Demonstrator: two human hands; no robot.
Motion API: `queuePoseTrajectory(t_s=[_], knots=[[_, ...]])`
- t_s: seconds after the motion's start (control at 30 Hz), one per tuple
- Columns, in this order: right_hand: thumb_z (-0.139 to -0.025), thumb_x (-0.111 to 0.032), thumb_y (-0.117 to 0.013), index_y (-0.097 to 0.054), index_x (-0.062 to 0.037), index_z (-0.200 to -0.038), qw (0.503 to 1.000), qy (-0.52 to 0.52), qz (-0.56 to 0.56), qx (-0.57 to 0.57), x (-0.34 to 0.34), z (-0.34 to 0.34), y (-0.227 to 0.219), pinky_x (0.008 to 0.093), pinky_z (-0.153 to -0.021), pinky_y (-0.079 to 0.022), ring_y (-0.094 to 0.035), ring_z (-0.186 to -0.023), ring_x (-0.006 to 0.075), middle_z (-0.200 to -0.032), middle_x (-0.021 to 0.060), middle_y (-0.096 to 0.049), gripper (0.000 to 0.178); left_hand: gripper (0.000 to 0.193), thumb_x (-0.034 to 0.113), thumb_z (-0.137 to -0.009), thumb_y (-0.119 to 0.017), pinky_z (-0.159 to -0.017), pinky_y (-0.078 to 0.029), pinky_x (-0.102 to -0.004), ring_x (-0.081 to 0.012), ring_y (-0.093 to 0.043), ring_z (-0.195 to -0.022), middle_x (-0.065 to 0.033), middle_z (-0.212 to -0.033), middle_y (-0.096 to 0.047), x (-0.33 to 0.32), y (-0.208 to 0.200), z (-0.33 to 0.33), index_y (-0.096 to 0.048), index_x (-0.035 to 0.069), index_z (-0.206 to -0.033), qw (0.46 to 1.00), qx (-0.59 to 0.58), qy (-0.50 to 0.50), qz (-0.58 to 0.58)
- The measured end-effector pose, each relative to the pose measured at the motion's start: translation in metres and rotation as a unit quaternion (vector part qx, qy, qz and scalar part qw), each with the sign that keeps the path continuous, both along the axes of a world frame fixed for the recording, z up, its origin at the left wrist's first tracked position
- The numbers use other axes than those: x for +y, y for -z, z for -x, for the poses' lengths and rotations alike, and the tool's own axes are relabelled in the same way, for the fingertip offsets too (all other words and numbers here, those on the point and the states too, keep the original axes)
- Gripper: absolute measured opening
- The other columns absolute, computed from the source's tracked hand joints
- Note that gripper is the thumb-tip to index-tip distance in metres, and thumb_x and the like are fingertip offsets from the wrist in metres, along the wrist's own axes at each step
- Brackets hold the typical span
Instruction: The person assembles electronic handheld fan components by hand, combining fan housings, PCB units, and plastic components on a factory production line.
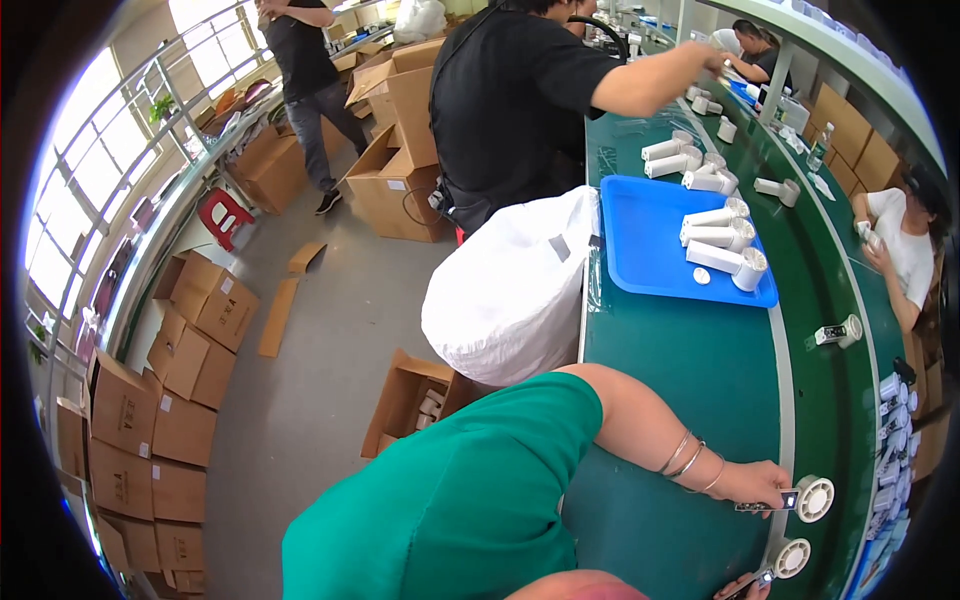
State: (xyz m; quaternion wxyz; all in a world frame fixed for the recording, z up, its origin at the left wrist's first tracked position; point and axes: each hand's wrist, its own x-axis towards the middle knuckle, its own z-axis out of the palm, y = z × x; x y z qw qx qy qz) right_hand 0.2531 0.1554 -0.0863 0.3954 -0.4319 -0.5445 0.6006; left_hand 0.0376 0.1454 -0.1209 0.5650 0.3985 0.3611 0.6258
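My left hand (757,484), at the end of a green sleeve with bangles on the wrist, grips a small handheld fan (816,499) by its handle. The fan's round white grille points right, over the pale strip along the belt. Closer to the lower edge, my right hand (745,588) is partly cut off. Its fingers are closed round the handle of a second handheld fan (792,558), which also has a round white head. Both handles show a dark, shiny face. Green tabletop (690,390) lies under my left forearm.
Ahead, a blue tray (640,270) holds several white fans (715,232) and a white disc (702,276). Another fan (840,331) lies on the green belt (815,400). A white sack (515,290) and open carton (405,395) stand left of the table. A co-worker (520,110) reaches across ahead.
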Motion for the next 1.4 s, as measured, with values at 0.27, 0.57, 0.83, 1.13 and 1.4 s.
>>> queuePoseTrajectory(t_s=[0.27, 0.57, 0.83, 1.13, 1.4], knots=[[-0.087, -0.017, -0.055, -0.051, -0.0013, -0.093, 0.999, -0.029, -0.021, 0.030, 0.006, -0.023, 0.014, 0.0227, -0.040, -0.035, -0.045, -0.048, 0.0105, -0.066, 0.0068, -0.053, 0.017, 0.022, 0.013, -0.081, -0.062, -0.053, -0.047, -0.0237, -0.0098, -0.059, -0.066, -0.0050, -0.073, -0.061, 0.006, 0.009, -0.011, -0.056, 0.002, -0.099, 1.000, -0.010, 0.014, -0.017], [-0.085, -0.013, -0.054, -0.045, -0.0015, -0.112, 0.998, -0.040, 0.009, 0.041, 0.027, -0.011, 0.027, 0.0220, -0.041, -0.038, -0.049, -0.050, 0.0108, -0.075, 0.0058, -0.054, 0.031, 0.029, 0.018, -0.085, -0.062, -0.054, -0.043, -0.0191, -0.0065, -0.054, -0.067, -0.0038, -0.082, -0.062, 0.006, 0.001, 0.011, -0.054, 0.003, -0.109, 0.999, 0.019, 0.000, 0.040], [-0.086, -0.013, -0.055, -0.042, -0.0012, -0.117, 0.997, -0.048, 0.021, 0.063, 0.024, -0.035, 0.034, 0.0221, -0.043, -0.042, -0.052, -0.055, 0.0101, -0.080, 0.0065, -0.054, 0.036, 0.024, 0.019, -0.089, -0.056, -0.056, -0.045, -0.0207, -0.0080, -0.054, -0.066, -0.0053, -0.082, -0.061, 0.005, 0.002, -0.004, -0.052, 0.004, -0.108, 0.998, 0.032, 0.026, 0.049], [-0.087, -0.012, -0.054, -0.042, -0.0009, -0.117, 0.995, -0.066, 0.022, 0.073, 0.024, -0.033, 0.038, 0.0214, -0.044, -0.042, -0.051, -0.055, 0.0090, -0.081, 0.0056, -0.054, 0.035, 0.023, 0.018, -0.090, -0.055, -0.056, -0.046, -0.0212, -0.0072, -0.054, -0.066, -0.0049, -0.083, -0.061, 0.002, 0.001, -0.002, -0.052, 0.004, -0.107, 0.997, 0.042, 0.016, 0.055], [-0.088, -0.013, -0.054, -0.042, 0.0007, -0.118, 0.996, -0.066, 0.016, 0.063, 0.025, -0.030, 0.035, 0.0214, -0.044, -0.042, -0.051, -0.055, 0.0087, -0.081, 0.0056, -0.053, 0.035, 0.023, 0.019, -0.090, -0.056, -0.057, -0.046, -0.0210, -0.0075, -0.054, -0.066, -0.0050, -0.083, -0.061, 0.005, 0.002, -0.002, -0.052, 0.003, -0.106, 0.997, 0.053, 0.016, 0.045]])
